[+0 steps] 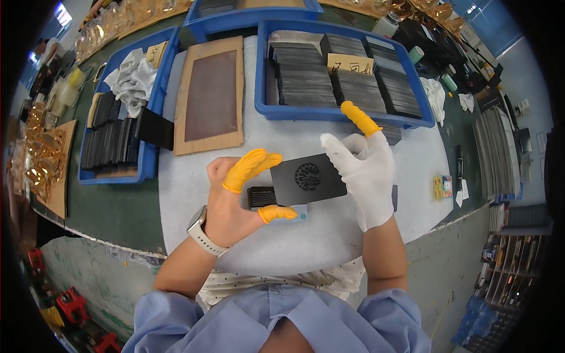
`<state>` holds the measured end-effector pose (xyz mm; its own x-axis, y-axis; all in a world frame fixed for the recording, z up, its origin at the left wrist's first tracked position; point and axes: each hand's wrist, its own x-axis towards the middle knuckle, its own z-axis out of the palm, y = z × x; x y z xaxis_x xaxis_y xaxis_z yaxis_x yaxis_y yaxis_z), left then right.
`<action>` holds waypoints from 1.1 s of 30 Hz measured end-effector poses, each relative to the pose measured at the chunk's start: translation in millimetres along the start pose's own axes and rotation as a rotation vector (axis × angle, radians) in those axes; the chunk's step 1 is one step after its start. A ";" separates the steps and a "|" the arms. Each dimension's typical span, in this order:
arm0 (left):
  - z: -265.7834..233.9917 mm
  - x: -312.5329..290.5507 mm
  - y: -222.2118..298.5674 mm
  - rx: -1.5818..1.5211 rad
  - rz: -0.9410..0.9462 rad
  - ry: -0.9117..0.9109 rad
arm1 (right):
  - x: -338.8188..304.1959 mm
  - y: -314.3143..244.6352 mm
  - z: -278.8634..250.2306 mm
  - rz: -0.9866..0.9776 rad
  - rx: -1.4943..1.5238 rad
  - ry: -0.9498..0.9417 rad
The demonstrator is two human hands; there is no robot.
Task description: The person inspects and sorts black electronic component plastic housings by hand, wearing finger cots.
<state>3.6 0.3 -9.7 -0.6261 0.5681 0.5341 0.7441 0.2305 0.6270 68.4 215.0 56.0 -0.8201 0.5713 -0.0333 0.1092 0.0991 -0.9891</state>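
A black card (pixel 310 179) with a dark emblem is between my hands, above the pale work mat. My left hand (pixel 232 191), with yellow finger cots on thumb and fingers, spans the card's left end, fingertips at the top edge and thumb at the lower edge. My white-gloved right hand (pixel 368 176) overlaps the card's right end. Its thumb and yellow-capped index finger point up and apart; where its other fingers lie is partly hidden. Below the card lie black printed cards (pixel 261 196) and a light blue flat piece (pixel 300 214), both partly covered.
A blue tray (pixel 262 109) at the back holds packed rows of dark cards. Another blue bin (pixel 141 173) on the left has cards and white cloths (pixel 130 79). Between them lies a brown board (pixel 213 97). A marker (pixel 459 167) and small box (pixel 442 187) sit right.
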 end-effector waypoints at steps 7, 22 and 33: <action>-13.3 11.4 11.4 0.093 -0.057 -0.337 | 5.0 5.5 -20.7 -0.077 0.003 0.016; -17.4 3.8 3.6 0.218 0.029 -0.465 | -39.1 107.6 -162.8 0.065 -0.596 0.439; -16.6 3.9 3.7 0.170 0.009 -0.433 | -31.5 83.3 -113.2 -0.201 -0.482 0.470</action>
<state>0.0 -9.7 4.2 -0.4913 0.8398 0.2310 0.7994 0.3295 0.5024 166.9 297.5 -9.0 -0.5328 0.7848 0.3167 0.3066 0.5278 -0.7921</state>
